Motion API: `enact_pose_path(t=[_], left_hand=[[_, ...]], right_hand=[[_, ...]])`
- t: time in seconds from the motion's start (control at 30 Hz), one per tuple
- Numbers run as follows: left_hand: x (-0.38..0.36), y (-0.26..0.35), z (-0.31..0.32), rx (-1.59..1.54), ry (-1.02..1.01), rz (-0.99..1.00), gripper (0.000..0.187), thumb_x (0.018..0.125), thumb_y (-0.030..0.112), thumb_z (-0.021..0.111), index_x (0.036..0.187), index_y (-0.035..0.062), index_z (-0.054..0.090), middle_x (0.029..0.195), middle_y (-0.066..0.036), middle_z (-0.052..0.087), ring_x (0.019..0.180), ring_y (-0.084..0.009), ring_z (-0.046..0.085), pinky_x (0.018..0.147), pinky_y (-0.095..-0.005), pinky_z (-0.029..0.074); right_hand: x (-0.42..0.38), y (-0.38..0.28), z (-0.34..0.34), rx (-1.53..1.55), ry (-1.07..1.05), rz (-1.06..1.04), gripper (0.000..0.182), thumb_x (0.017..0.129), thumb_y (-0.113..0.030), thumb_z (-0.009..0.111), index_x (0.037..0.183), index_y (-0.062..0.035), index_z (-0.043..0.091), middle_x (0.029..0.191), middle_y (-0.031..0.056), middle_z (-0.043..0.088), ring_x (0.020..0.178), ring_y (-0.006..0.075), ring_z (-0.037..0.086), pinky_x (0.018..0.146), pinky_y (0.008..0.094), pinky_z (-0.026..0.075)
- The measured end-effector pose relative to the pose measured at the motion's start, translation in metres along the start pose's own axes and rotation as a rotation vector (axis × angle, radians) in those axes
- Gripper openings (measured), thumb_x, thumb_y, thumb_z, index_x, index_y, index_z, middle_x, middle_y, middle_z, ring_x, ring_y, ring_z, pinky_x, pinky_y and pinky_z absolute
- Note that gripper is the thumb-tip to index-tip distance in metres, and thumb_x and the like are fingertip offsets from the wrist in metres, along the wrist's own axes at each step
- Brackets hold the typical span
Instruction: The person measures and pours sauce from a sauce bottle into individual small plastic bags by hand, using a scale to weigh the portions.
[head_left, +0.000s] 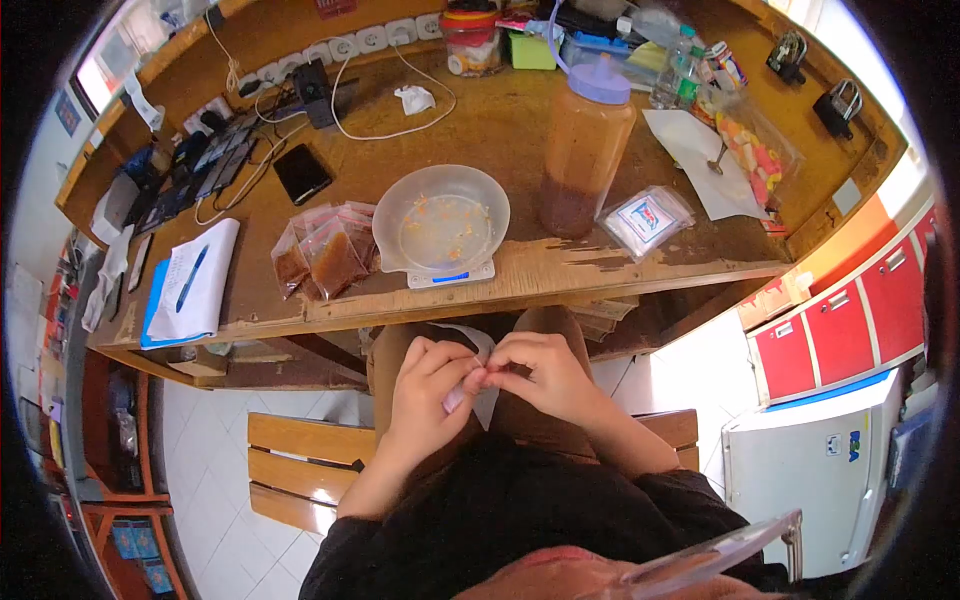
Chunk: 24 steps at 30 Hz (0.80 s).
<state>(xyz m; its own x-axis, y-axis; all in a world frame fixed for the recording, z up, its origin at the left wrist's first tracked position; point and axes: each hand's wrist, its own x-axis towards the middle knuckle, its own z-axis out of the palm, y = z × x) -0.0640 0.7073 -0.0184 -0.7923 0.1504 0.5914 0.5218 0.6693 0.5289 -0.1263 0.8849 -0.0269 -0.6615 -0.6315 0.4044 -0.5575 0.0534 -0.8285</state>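
Observation:
Over my lap, in front of the table edge, both hands meet at the fingertips. My left hand [437,388] is closed, and a small pale pinkish piece [456,397] shows between its fingers and palm. The fingers of my right hand [541,374] are pinched together against the left fingertips; what lies between them is too small to name. On the table ahead, a translucent bowl [392,225] with orange-brown residue rests on a small white scale [475,276]. Left of it lie several small plastic bags [333,258] of reddish-brown contents.
A tall squeeze bottle [585,150] with brown liquid stands right of the bowl, beside a pack of clear bags [648,222]. Farther left are a phone [302,173] and a notepad [205,260] with a pen. A bench [300,470] is beneath me; a white refrigerator [800,480] stands right.

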Motion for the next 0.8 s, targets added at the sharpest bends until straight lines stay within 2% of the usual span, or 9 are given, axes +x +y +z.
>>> enact_pose_path(t=[0.23, 0.53, 0.6, 0.63, 0.67, 0.7, 0.73, 0.77, 0.8], left_hand=[[0.001, 0.001, 0.0, 0.058, 0.01, -0.004, 0.013, 0.071, 0.002, 0.067, 0.084, 0.0022, 0.063, 0.085, -0.008, 0.06, 0.076, -0.0283, 0.05, 0.069, -0.0353, 0.044], [0.001, 0.002, -0.002, 0.238, 0.118, -0.037, 0.015, 0.061, 0.004, 0.069, 0.067, 0.0035, 0.055, 0.073, -0.009, 0.053, 0.069, -0.0292, 0.051, 0.061, -0.0373, 0.043], [0.002, 0.004, -0.003, 0.209, 0.07, -0.076, 0.015, 0.061, 0.004, 0.068, 0.067, 0.0037, 0.055, 0.072, -0.009, 0.053, 0.069, -0.0297, 0.051, 0.062, -0.0373, 0.044], [0.002, 0.005, -0.002, 0.179, 0.026, -0.116, 0.014, 0.062, 0.004, 0.068, 0.066, 0.0039, 0.055, 0.071, -0.009, 0.053, 0.069, -0.0301, 0.052, 0.062, -0.0374, 0.045], [0.005, 0.006, 0.0, 0.179, 0.028, -0.116, 0.014, 0.062, 0.004, 0.068, 0.066, 0.0039, 0.055, 0.071, -0.009, 0.053, 0.069, -0.0301, 0.052, 0.062, -0.0374, 0.045], [0.008, 0.007, 0.002, 0.101, -0.007, -0.016, 0.014, 0.062, 0.004, 0.068, 0.067, 0.0041, 0.055, 0.073, -0.009, 0.053, 0.072, -0.0303, 0.053, 0.064, -0.0371, 0.045], [0.01, 0.007, 0.004, 0.022, -0.043, 0.084, 0.014, 0.063, 0.004, 0.068, 0.067, 0.0044, 0.055, 0.074, -0.01, 0.054, 0.074, -0.0305, 0.054, 0.066, -0.0369, 0.046], [0.011, 0.006, 0.003, 0.047, -0.113, 0.106, 0.02, 0.064, 0.006, 0.07, 0.081, 0.0043, 0.059, 0.083, -0.01, 0.057, 0.08, -0.0305, 0.055, 0.072, -0.0376, 0.047], [0.013, 0.009, 0.001, 0.045, -0.113, 0.107, 0.02, 0.064, 0.006, 0.07, 0.081, 0.0043, 0.059, 0.083, -0.01, 0.057, 0.08, -0.0305, 0.055, 0.072, -0.0376, 0.047]], right_hand=[[0.001, -0.005, 0.004, -0.092, -0.01, -0.046, 0.012, 0.085, -0.009, 0.061, 0.087, 0.0013, 0.056, 0.079, 0.0146, 0.055, 0.075, 0.0339, 0.057, 0.066, 0.0403, 0.046], [0.003, -0.01, 0.005, -0.444, 0.111, 0.071, 0.013, 0.075, -0.004, 0.063, 0.082, 0.0021, 0.054, 0.086, 0.0173, 0.053, 0.081, 0.0345, 0.056, 0.073, 0.0407, 0.047], [0.003, -0.008, 0.004, -0.42, 0.153, -0.201, 0.02, 0.071, -0.002, 0.066, 0.089, 0.0021, 0.06, 0.107, 0.0187, 0.055, 0.097, 0.0348, 0.055, 0.085, 0.041, 0.046], [0.004, -0.008, 0.004, -0.42, 0.151, -0.2, 0.02, 0.071, -0.002, 0.066, 0.089, 0.0021, 0.06, 0.107, 0.0187, 0.055, 0.097, 0.0348, 0.055, 0.085, 0.041, 0.046], [0.005, -0.009, 0.005, -0.448, 0.121, -0.238, 0.025, 0.069, -0.002, 0.067, 0.093, 0.0006, 0.062, 0.118, 0.0194, 0.051, 0.105, 0.0357, 0.051, 0.09, 0.0416, 0.044], [0.006, -0.01, 0.005, -0.476, 0.091, -0.274, 0.032, 0.067, -0.002, 0.068, 0.098, -0.0009, 0.064, 0.129, 0.02, 0.046, 0.112, 0.0365, 0.048, 0.096, 0.0422, 0.041], [0.006, -0.011, 0.004, -0.475, 0.092, -0.273, 0.032, 0.067, -0.002, 0.068, 0.098, -0.0009, 0.064, 0.129, 0.02, 0.046, 0.112, 0.0365, 0.048, 0.096, 0.0422, 0.041], [0.006, -0.012, 0.002, -0.49, 0.105, -0.208, 0.033, 0.067, -0.002, 0.069, 0.099, -0.0021, 0.065, 0.133, 0.0203, 0.044, 0.115, 0.0367, 0.047, 0.098, 0.0424, 0.04], [0.006, -0.012, 0.0, -0.505, 0.118, -0.141, 0.035, 0.067, -0.003, 0.07, 0.101, -0.0034, 0.066, 0.136, 0.0207, 0.041, 0.117, 0.0368, 0.045, 0.101, 0.0427, 0.038]])
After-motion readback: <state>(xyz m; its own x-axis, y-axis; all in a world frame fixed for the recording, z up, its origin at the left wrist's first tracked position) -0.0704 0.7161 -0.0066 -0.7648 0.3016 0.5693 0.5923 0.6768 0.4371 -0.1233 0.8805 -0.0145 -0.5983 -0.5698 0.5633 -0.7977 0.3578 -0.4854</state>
